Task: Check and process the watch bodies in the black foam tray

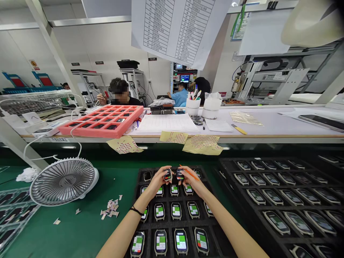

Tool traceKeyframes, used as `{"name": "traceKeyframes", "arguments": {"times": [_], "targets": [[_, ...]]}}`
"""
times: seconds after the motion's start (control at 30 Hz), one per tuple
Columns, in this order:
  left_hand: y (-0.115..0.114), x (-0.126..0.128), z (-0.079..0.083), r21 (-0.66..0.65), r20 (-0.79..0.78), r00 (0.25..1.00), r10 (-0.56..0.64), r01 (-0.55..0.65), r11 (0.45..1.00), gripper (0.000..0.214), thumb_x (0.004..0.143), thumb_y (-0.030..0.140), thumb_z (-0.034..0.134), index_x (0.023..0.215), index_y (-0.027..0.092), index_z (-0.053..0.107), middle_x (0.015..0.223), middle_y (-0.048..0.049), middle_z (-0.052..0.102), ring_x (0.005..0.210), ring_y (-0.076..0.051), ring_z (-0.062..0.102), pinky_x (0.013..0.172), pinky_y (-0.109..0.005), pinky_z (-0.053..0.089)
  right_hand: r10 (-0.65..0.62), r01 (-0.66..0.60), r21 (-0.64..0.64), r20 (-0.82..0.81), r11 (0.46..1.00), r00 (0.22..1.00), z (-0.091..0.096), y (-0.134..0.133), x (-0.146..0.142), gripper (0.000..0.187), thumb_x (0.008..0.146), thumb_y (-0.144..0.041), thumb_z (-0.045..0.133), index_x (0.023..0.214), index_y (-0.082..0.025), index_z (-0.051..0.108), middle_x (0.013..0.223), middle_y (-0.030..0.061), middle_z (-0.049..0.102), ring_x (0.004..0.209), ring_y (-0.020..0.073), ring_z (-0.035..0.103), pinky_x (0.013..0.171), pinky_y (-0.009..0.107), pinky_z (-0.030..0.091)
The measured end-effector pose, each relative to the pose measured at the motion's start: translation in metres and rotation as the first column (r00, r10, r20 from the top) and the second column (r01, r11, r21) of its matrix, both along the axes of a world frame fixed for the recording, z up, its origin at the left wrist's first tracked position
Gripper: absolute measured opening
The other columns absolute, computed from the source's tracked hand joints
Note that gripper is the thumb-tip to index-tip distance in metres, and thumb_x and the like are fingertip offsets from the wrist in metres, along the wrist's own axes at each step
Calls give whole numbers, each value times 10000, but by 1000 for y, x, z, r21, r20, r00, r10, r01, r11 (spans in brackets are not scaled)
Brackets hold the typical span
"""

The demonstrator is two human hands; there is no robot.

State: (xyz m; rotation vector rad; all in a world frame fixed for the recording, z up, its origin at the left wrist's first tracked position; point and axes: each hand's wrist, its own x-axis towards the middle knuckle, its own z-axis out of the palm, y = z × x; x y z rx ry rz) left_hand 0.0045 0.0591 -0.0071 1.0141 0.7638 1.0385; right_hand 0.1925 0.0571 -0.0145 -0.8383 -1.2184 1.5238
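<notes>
A black foam tray in front of me holds several small watch bodies with green and white stickers on their screens. My left hand is closed on one watch body over the tray's far row. My right hand grips another watch body right beside it, and an orange stick pokes out above its fingers. Both hands hover close together just above the far pockets.
A second black tray of watch bodies lies to the right. A white desk fan and peeled sticker scraps sit on the green mat at left. A pink tray, papers and cups rest on the raised shelf; people work beyond.
</notes>
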Motion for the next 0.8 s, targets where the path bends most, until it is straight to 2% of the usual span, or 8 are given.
{"name": "traceKeyframes", "arguments": {"times": [0.5, 0.8], "targets": [[-1, -1, 4, 0, -106, 994, 1, -1, 1000, 404, 795, 444, 600, 1113, 195, 571, 978, -72, 616, 653, -138, 576, 602, -269, 406, -12, 11, 17, 36, 1000, 999, -2, 1, 1, 286, 790, -444, 614, 967, -225, 568, 733, -10, 592, 545, 148, 619, 407, 222, 367], [-5, 0, 6, 13, -216, 976, -3, 6, 1000, 375, 803, 435, 578, 1101, 207, 582, 1000, -64, 637, 664, -137, 578, 584, -248, 384, -9, 8, 24, 56, 1000, 998, -2, -1, -1, 267, 790, -428, 617, 964, -232, 568, 804, -3, 597, 548, 141, 622, 418, 224, 379]]}}
